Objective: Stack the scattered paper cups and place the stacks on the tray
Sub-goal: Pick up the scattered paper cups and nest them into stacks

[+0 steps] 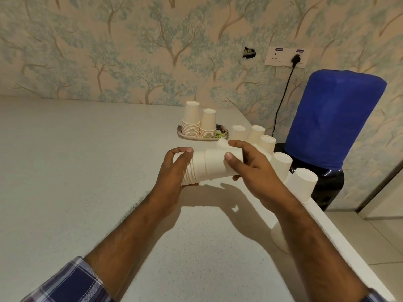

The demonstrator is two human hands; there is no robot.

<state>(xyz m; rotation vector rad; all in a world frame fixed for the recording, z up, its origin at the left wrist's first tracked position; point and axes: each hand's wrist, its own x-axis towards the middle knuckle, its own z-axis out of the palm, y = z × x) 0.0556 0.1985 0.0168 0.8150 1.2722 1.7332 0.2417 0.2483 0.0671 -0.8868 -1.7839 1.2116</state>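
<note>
A sideways stack of cream paper cups (199,167) is held above the table, with my left hand (174,171) gripping its rim end. My right hand (250,166) holds the outermost cup (218,164), slid partly over the stack's closed end. Two upside-down cup stacks (191,118) (207,123) stand on the patterned tray (222,130) further back. Several single upside-down cups (238,131) (267,142) (281,166) (302,182) stand along the table's right edge. One cup (222,142) lies on its side behind my right hand.
The pale speckled table (87,171) ends at a right edge close to my right forearm. Beyond that edge stands a water dispenser with a blue covered bottle (335,118). A black cable (283,94) runs from the wall socket. Another cup (278,234) sits partly hidden under my right forearm.
</note>
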